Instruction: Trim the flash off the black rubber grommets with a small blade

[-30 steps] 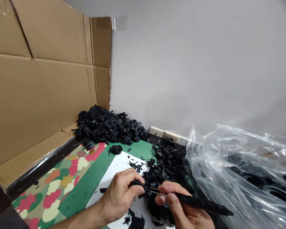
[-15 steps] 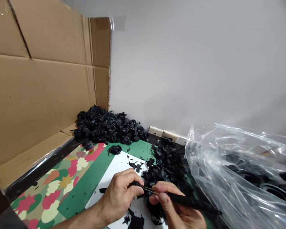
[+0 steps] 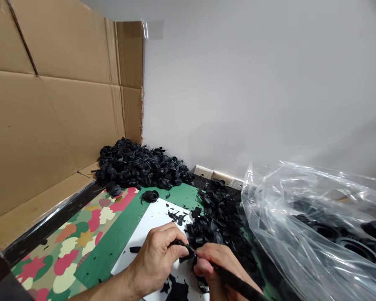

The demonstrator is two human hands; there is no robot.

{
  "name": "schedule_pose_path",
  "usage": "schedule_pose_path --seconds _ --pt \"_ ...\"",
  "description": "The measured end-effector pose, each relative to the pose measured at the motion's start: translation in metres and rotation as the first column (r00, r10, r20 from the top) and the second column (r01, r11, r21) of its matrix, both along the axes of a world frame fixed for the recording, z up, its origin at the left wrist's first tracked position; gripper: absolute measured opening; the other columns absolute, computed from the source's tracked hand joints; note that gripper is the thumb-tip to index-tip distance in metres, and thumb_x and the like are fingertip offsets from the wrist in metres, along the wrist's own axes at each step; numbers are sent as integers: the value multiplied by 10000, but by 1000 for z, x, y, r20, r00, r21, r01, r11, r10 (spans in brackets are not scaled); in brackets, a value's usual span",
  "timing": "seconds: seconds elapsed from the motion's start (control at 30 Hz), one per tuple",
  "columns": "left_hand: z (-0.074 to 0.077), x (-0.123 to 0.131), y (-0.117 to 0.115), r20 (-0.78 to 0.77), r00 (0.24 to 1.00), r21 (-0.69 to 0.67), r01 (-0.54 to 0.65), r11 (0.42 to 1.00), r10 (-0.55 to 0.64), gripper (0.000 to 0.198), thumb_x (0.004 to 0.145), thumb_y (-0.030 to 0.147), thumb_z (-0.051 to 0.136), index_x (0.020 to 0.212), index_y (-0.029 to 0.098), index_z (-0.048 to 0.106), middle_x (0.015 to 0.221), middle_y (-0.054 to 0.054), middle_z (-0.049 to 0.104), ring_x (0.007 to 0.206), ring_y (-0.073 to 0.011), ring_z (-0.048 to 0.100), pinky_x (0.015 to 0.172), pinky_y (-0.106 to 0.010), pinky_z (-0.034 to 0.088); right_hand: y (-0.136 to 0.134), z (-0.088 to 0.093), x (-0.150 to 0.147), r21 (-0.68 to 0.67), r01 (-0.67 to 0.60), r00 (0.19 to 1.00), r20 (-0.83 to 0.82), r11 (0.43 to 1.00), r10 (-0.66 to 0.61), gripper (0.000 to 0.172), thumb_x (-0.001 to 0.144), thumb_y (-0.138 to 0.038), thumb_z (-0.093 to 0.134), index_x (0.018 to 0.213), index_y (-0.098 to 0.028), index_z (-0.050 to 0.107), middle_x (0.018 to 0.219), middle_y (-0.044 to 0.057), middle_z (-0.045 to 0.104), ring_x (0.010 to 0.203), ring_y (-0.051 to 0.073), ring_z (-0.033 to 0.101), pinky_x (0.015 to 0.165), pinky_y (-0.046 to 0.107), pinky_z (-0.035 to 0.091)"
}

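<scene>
My left hand (image 3: 163, 251) is closed, thumb and forefinger pinching a small black rubber piece (image 3: 178, 242) over a white sheet. Much of that piece is hidden by the fingers. My right hand (image 3: 221, 267) grips black-handled tweezers (image 3: 235, 282), with the thin metal tips at the edge of the rubber piece, close to my left thumb. Beneath the hands, black scraps (image 3: 177, 288) lie on the white sheet (image 3: 138, 234). One ribbed black rubber part (image 3: 150, 196) sits by itself near the sheet's far corner.
A heap of black rubber parts (image 3: 141, 165) is piled against the cardboard (image 3: 65, 104) at the back left. Black trimmings (image 3: 221, 213) form another pile right of the sheet. At right, a clear plastic bag (image 3: 269, 234) holds black rings. A green mat (image 3: 109, 238) lies beneath.
My right hand has moved slightly left and the tweezers have turned, their handle now pointing more towards me. The tips are nearer the rubber piece. My left hand is almost still.
</scene>
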State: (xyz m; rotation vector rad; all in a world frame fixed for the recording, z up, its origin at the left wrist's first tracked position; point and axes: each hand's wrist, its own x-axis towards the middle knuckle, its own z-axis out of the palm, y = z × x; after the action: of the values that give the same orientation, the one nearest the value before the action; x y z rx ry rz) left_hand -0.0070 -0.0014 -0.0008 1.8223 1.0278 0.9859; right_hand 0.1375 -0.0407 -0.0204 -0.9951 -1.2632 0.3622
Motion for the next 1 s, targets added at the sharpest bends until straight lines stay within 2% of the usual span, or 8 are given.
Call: schedule_pose_path --seconds 0.1,0.17,0.27,0.33,0.43,0.57,0.77,1.0 --pt "1 1 -1 41 999 -34 11 999 -9 102 762 146 572 705 167 653 690 -18 594 662 -157 541 635 -254 401 2 -1 11 -7 157 988 3 988 -157 125 837 -335 668 764 -241 704 729 22 685 618 171 627 615 281 459" --pt "3 1 0 67 998 -76 5 997 0 94 762 173 578 697 166 646 680 -14 578 653 -156 529 628 -254 398 4 -3 20 -125 209 973 -75 970 -220 148 822 -376 680 801 -233 707 668 5 682 576 164 617 625 288 457" --pt "4 1 1 87 996 -131 -6 991 17 95 761 208 585 696 164 639 676 -11 558 640 -155 516 610 -255 391 7 -7 26 -323 161 940 -238 932 -245 285 758 -479 718 825 -203 712 586 -5 689 550 162 628 616 281 461" --pt "3 1 2 87 996 -157 -13 987 27 95 760 219 586 703 163 637 678 -8 548 620 -149 504 587 -252 383 8 -9 25 -364 71 906 -366 929 -212 359 703 -525 747 806 -183 711 643 13 715 534 156 629 603 282 473" --pt "2 0 3 82 996 -184 -25 983 40 78 759 213 586 732 164 641 687 -5 547 597 -140 491 566 -248 372 8 -10 19 -332 -53 867 -483 942 -122 378 677 -523 769 793 -168 711 714 33 720 514 151 633 575 281 502" --pt "1 0 4 60 997 -188 -34 982 46 71 761 199 582 735 166 639 681 -2 545 600 -142 490 566 -250 370 5 -7 13 -263 -142 837 -546 954 -26 298 681 -469 788 736 -182 725 774 38 713 510 137 634 515 248 523" --pt "-1 -1 3 17 998 -81 -52 995 54 68 768 175 581 732 168 639 688 -7 551 642 -158 508 610 -264 377 2 -8 8 -256 -178 866 -500 950 28 252 701 -452 778 722 -203 745 736 33 711 544 130 620 554 224 509" --pt "-3 -2 2 -7 999 -1 -40 999 40 79 776 150 573 756 178 645 711 -11 576 667 -163 523 633 -265 384 2 -18 4 -253 -181 868 -496 950 33 226 698 -452 780 731 -229 760 823 31 708 524 111 580 582 236 505"
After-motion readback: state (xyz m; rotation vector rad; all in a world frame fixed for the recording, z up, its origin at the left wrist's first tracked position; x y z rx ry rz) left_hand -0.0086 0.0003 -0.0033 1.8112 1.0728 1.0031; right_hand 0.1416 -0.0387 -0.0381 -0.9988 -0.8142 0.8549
